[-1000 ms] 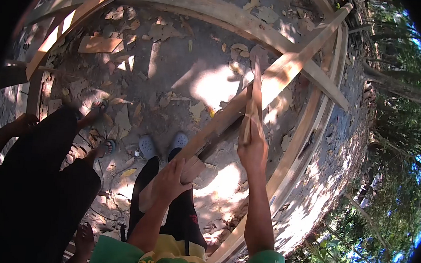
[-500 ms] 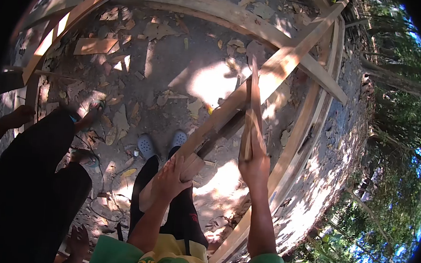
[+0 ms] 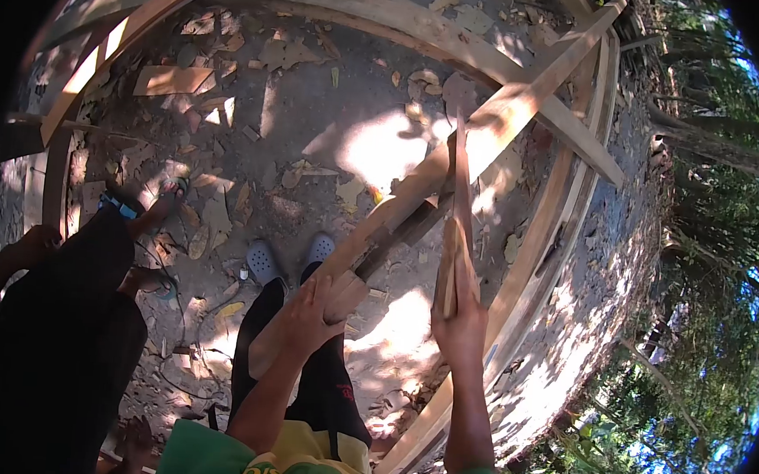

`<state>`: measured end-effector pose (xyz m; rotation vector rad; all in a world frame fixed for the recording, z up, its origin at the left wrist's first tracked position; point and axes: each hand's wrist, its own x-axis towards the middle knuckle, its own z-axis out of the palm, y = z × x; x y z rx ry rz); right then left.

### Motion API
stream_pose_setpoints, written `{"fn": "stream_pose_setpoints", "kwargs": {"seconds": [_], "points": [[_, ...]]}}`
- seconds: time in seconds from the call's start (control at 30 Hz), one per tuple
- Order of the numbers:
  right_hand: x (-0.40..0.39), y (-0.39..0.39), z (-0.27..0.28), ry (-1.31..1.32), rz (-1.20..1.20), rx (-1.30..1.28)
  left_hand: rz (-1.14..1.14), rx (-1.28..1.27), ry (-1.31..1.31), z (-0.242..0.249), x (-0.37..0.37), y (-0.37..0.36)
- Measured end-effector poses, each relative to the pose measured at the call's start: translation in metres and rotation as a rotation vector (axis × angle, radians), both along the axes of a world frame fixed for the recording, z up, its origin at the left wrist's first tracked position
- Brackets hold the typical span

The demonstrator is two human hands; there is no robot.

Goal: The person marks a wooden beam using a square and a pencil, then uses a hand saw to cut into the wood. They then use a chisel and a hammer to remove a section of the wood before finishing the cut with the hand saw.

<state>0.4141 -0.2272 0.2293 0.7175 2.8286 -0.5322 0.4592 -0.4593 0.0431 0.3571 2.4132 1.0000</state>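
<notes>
A long wooden beam runs diagonally from beside my legs up to the right, lying across another plank. My left hand presses on its near end, fingers spread over the wood beside a notch. In my right hand is a long, narrow tool, wooden near the hand, gripped at its near end and pointing away from me. Its far part meets the beam's right side. The exact kind of tool is hard to make out.
A curved-looking plank crosses the far side. More long boards lie at the right. At the left sits a person in dark trousers, with a wood offcut beyond. Leaves litter the ground; trees stand at the far right.
My right hand and the tool have moved slightly toward me. My left hand stays on the beam. The person at the left has shifted their legs a little to the left.
</notes>
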Motion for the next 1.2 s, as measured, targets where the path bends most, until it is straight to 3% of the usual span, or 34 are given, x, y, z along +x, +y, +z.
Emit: {"fn": "stream_pose_setpoints", "kwargs": {"seconds": [0.07, 0.1, 0.17, 0.23, 0.3, 0.4, 0.5, 0.57, 0.63, 0.67, 0.73, 0.83, 0.93, 1.03, 1.13, 1.2], "points": [[0.044, -0.027, 0.040, 0.029, 0.081, 0.063, 0.013, 0.000, 0.026, -0.005, 0.006, -0.001], [0.040, -0.021, 0.033, 0.034, 0.081, 0.053, 0.020, 0.002, 0.047, -0.008, 0.008, 0.001], [0.018, 0.006, -0.004, 0.062, 0.068, 0.039, 0.021, -0.013, 0.033, -0.012, 0.001, 0.002], [-0.064, 0.057, -0.070, -0.019, 0.115, 0.071, 0.015, 0.004, -0.030, -0.007, 0.011, 0.003], [-0.108, 0.044, -0.073, -0.171, -0.055, 0.076, 0.049, 0.030, -0.091, -0.008, 0.006, 0.002], [-0.069, 0.040, -0.065, 0.109, 0.057, -0.048, 0.023, 0.009, -0.022, -0.003, 0.004, 0.002], [0.018, -0.021, 0.007, 0.038, 0.060, 0.064, -0.015, 0.001, -0.050, -0.008, 0.004, 0.001], [0.035, -0.033, 0.022, 0.037, 0.098, 0.103, -0.002, -0.001, -0.023, -0.008, 0.016, -0.003], [0.007, -0.016, 0.002, 0.068, 0.084, 0.076, 0.025, 0.005, 0.007, -0.020, 0.004, 0.003], [-0.020, 0.012, -0.034, 0.049, 0.043, 0.058, 0.028, 0.005, -0.022, -0.019, 0.007, 0.002], [-0.127, 0.031, -0.062, -0.259, -0.122, -0.010, 0.020, -0.006, -0.085, -0.011, 0.010, 0.003], [-0.127, 0.035, -0.086, 0.077, -0.101, 0.024, -0.007, -0.060, -0.153, 0.009, 0.004, -0.003], [-0.046, 0.006, -0.045, 0.099, 0.059, 0.037, -0.017, -0.085, -0.099, 0.002, -0.002, 0.001], [0.013, -0.049, 0.021, 0.001, 0.041, 0.107, -0.004, -0.057, -0.049, -0.006, 0.014, -0.002], [-0.022, -0.009, -0.029, 0.115, 0.104, 0.102, 0.024, -0.026, -0.021, -0.017, 0.005, 0.001], [-0.096, 0.032, -0.077, 0.005, 0.060, 0.071, -0.008, -0.050, -0.062, -0.009, 0.008, 0.000]]}}
